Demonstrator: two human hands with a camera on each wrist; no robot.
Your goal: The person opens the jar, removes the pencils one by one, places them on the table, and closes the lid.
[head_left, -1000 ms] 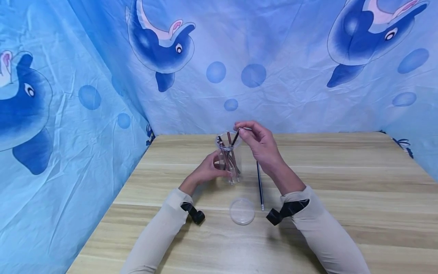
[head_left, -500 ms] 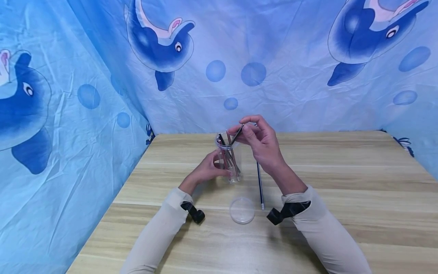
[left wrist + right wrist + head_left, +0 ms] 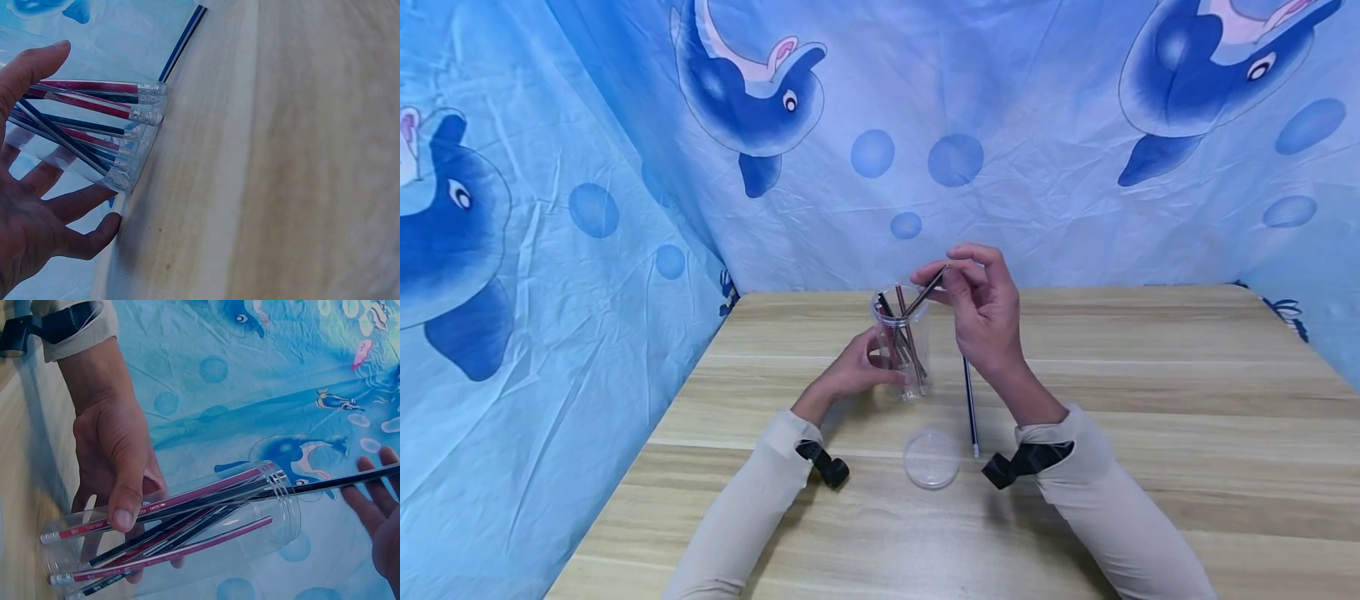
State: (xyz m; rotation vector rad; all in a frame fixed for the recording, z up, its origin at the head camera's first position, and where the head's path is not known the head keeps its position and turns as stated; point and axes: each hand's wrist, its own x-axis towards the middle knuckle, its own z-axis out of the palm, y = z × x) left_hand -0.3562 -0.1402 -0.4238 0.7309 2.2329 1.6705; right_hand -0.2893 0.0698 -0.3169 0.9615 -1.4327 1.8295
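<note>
Your right hand (image 3: 988,308) has shifted up and right, pinching one dark pencil (image 3: 325,484) drawn further from the clear jar (image 3: 902,346) (its lower end is inside); your left hand (image 3: 853,369) grips that jar, upright on the bench (image 3: 1150,467).

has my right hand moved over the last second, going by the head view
Yes. Judged against the clear lid in that view, your right hand has shifted to the right and slightly up the picture, away from the jar.
</note>
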